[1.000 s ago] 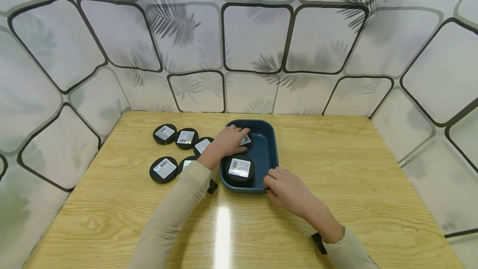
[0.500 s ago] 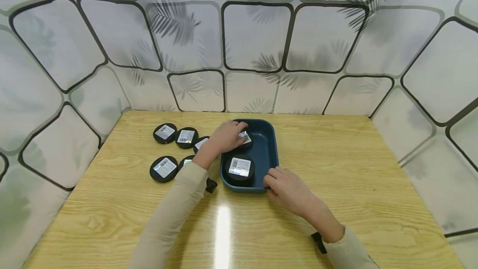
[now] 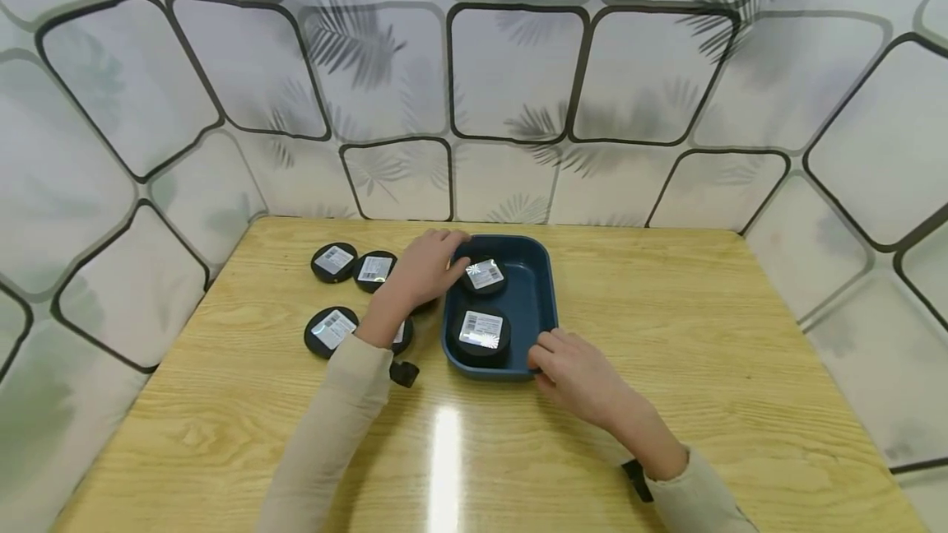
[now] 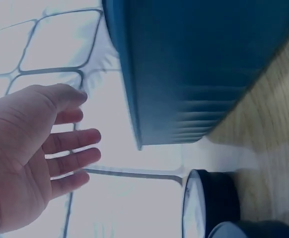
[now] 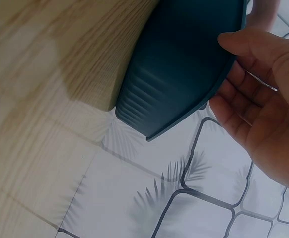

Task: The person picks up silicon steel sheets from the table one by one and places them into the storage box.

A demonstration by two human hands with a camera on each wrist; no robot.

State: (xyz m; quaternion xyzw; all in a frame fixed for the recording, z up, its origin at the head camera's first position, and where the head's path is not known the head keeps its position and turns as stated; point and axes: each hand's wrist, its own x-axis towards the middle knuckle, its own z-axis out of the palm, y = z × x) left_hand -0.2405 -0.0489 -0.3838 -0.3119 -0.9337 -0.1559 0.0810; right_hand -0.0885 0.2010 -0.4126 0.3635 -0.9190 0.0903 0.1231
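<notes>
A deep blue plastic bin (image 3: 529, 294) stands mid-table. Inside, along its left side, lie two round black containers with white barcode labels: one towards the back (image 3: 485, 275), one at the front (image 3: 481, 331). My left hand (image 3: 424, 268) hovers by the bin's left rim, holding nothing. In the left wrist view its fingers (image 4: 72, 161) are extended and apart from the bin wall. My right hand (image 3: 581, 381) grips the bin's front right corner. The right wrist view shows its thumb (image 5: 239, 42) on the outer wall and the fingers over the rim.
Left of the bin, several more black round containers lie label up in two rows, among them one at the back left (image 3: 333, 261) and one at the front left (image 3: 330, 331). My left arm partly covers others. A patterned backdrop (image 3: 511, 179) borders the wooden table (image 3: 666, 303).
My left hand has let go of the back container in the bin and moved left, out over the rim. The right hand keeps its grip on the corner.
</notes>
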